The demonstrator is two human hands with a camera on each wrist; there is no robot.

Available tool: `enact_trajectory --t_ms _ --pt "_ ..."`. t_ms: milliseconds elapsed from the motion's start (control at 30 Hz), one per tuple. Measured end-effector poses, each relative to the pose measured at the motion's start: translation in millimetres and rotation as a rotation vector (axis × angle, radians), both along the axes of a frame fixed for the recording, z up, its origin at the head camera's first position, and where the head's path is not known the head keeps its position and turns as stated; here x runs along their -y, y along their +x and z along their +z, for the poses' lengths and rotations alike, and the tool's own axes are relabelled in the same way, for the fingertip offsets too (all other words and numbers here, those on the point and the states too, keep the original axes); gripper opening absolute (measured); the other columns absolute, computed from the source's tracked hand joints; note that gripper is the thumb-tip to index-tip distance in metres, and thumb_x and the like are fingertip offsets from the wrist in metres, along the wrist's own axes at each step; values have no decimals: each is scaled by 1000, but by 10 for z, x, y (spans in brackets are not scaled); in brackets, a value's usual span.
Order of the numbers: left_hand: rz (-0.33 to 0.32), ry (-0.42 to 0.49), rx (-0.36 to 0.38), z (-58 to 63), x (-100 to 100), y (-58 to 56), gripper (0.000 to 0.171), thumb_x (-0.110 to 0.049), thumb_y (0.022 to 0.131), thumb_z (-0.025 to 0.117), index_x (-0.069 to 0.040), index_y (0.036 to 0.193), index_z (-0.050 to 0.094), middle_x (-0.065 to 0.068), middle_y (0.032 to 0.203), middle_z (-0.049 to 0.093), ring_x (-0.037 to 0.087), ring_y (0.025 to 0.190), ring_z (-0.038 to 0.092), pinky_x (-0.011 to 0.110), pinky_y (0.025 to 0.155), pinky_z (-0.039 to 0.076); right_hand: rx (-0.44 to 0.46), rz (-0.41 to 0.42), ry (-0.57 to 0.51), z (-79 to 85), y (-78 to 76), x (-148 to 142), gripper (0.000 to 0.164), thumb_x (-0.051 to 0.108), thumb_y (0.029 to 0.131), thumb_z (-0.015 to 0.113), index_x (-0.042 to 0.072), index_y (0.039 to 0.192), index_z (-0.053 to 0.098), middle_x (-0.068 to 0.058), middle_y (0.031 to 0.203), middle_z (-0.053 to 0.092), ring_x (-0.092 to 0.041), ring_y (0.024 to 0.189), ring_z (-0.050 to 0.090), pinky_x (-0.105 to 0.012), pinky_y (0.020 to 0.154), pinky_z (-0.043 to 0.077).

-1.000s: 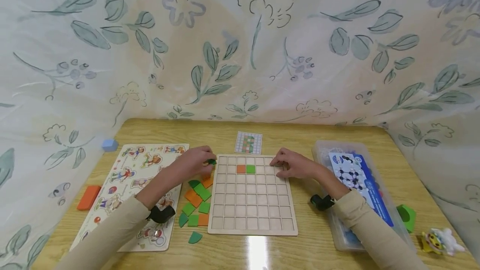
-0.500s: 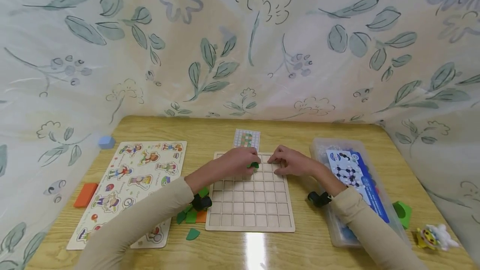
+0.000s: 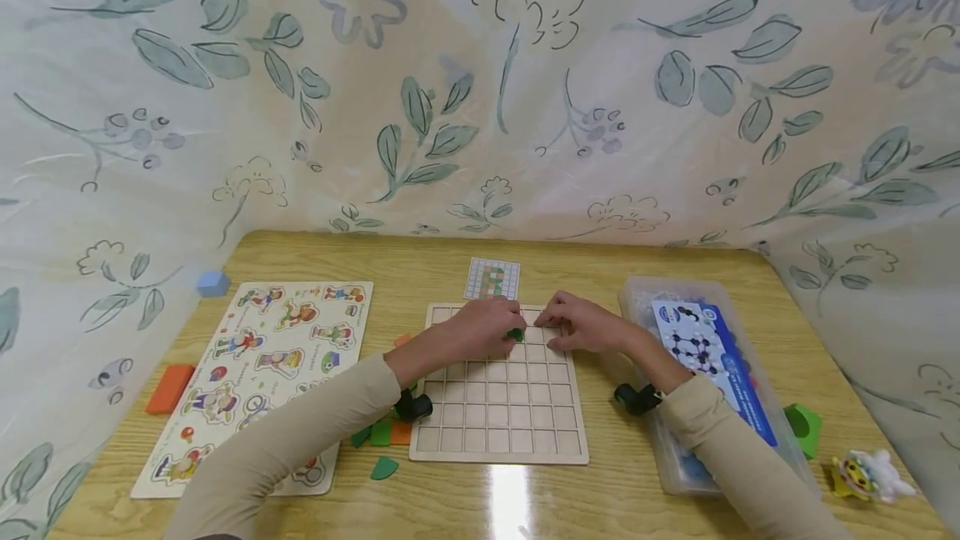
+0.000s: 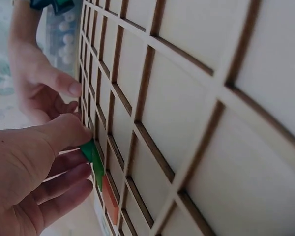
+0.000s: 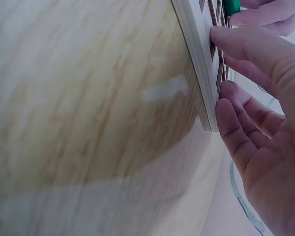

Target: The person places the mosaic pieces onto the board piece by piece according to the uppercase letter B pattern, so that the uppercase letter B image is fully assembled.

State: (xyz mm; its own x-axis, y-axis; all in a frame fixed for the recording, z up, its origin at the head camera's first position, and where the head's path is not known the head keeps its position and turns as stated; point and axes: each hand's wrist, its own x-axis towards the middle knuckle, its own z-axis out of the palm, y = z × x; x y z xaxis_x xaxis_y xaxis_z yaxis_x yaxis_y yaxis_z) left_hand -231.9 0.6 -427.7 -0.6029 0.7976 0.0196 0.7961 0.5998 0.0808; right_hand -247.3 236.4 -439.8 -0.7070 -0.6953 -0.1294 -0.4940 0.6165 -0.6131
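Note:
The pale wooden grid board (image 3: 497, 440) lies mid-table, with both hands at its far part. My left hand (image 3: 487, 327) pinches a small dark green tile (image 4: 87, 149) between thumb and fingers, just over the grid. Beside that tile, a brighter green tile (image 4: 98, 173) and an orange tile (image 4: 110, 200) sit in the squares, seen in the left wrist view. My right hand (image 3: 588, 325) rests its thumb and fingertips on the board's far right corner and holds nothing loose. In the right wrist view, the right hand (image 5: 265, 132) touches the board's rim (image 5: 196, 59).
A pattern card (image 3: 492, 277) lies behind the board. Left are loose tiles (image 3: 381, 433), partly under my left forearm, a picture puzzle (image 3: 270, 382), an orange block (image 3: 169, 388) and a blue block (image 3: 213, 283). Right stand a plastic box (image 3: 708, 382), a green block (image 3: 804, 427) and a toy figure (image 3: 870, 475).
My left hand has carried the dark green tile from the left of the board rightward over its far squares, then slightly lower. My right hand has stayed at the far right corner.

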Motion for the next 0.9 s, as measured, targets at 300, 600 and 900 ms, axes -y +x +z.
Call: enact_trajectory --t_ms 300,600,900 --pt "-34 -65 -104 5 65 84 16 -23 95 61 -22 96 77 1 118 64 18 99 59 24 72 52 -20 10 -15 -18 -3 -17 29 15 88 71 10 116 67 -8 107 52 -16 88 49 -26 76 45" --pt "84 80 6 123 830 569 27 -28 93 65 -16 116 68 1 121 62 18 109 59 31 81 54 6 -24 26 2 2 41 30 17 88 71 12 118 68 -6 108 52 -16 93 48 -27 79 43" --pt "333 247 194 131 1658 988 32 -24 91 68 -13 120 66 4 122 63 22 111 62 39 86 53 5 -21 20 14 -12 0 31 15 88 71 10 118 68 -8 108 52 -17 91 48 -25 77 43"
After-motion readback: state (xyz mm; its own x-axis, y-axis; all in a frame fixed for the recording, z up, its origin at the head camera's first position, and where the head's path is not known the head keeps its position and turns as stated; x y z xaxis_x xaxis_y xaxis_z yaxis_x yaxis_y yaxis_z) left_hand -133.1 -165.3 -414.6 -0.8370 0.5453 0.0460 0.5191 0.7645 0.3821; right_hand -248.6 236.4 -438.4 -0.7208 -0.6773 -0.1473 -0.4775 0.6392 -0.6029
